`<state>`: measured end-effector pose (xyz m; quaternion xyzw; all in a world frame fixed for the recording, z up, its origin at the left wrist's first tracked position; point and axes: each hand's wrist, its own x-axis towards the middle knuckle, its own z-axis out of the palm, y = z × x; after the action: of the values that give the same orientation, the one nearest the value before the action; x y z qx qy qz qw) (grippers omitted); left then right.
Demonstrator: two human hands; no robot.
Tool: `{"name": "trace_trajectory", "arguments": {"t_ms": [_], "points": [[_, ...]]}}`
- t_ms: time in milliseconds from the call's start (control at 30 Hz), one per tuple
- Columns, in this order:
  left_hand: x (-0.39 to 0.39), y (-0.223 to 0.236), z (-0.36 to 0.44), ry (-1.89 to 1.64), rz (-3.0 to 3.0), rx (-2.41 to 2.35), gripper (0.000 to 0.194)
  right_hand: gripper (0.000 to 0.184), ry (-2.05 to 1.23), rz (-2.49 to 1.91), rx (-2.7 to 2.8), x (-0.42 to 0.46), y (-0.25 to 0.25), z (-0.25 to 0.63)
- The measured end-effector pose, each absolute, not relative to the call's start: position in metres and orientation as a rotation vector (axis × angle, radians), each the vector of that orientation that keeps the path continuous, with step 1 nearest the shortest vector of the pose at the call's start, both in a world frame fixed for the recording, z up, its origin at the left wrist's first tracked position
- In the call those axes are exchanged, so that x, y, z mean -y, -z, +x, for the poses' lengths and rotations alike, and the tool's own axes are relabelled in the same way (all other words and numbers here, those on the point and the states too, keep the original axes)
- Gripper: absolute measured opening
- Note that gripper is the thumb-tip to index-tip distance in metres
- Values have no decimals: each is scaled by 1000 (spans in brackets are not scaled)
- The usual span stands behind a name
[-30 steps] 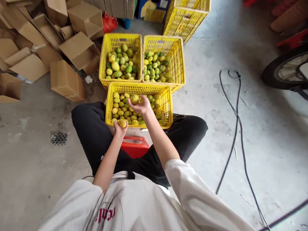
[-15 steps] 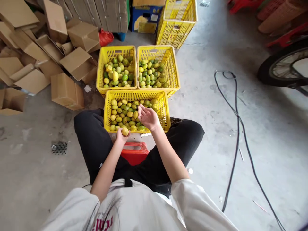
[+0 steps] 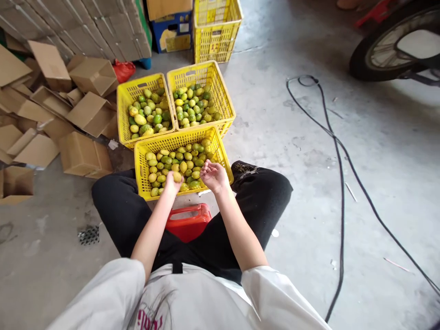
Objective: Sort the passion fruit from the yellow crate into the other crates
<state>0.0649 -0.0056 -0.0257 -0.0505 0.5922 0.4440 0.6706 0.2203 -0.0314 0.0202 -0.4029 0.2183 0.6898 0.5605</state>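
Note:
My left hand point(image 3: 172, 184) is closed round a yellow lemon point(image 3: 177, 177), above the near edge of the front yellow crate point(image 3: 225, 160). To its right my right hand point(image 3: 215, 178) is turned palm up with its fingers loosely bent; I see nothing in it. Many yellow and green lemons point(image 3: 179, 156) lie in the front crate below both hands. Behind it stand the back left crate point(image 3: 122, 112) and the back right crate point(image 3: 225, 98), each with more lemons. My hands hide some of the fruit in the front crate.
Cardboard boxes point(image 3: 82, 153) lie in a heap at the left. Stacked yellow crates point(image 3: 216, 43) stand at the back beside a blue carton point(image 3: 172, 32). A red plastic stool point(image 3: 189, 224) is between my legs. A black cable point(image 3: 340, 183) and a wheel point(image 3: 378, 50) are at the right.
My view has turned to the right. The left hand has moved forward over the front crate with the lemon, and the right hand has drawn back a little, its fingers more bent.

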Motion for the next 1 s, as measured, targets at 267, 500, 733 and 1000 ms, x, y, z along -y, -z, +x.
{"name": "trace_trajectory", "arguments": {"t_ms": [267,500,733,1000], "points": [[-121,-7,121,-1234,557,-1153,24,4,-681,-1250,337,160,-75,301],[46,86,75,-457,1432,-1436,21,29,-349,-1923,67,253,-18,369],[95,87,66,253,2144,-1141,27,11,55,-1670,580,192,-31,321],[82,83,62,398,2142,-1287,39,19,267,-1471,941,120,-32,317]]}}
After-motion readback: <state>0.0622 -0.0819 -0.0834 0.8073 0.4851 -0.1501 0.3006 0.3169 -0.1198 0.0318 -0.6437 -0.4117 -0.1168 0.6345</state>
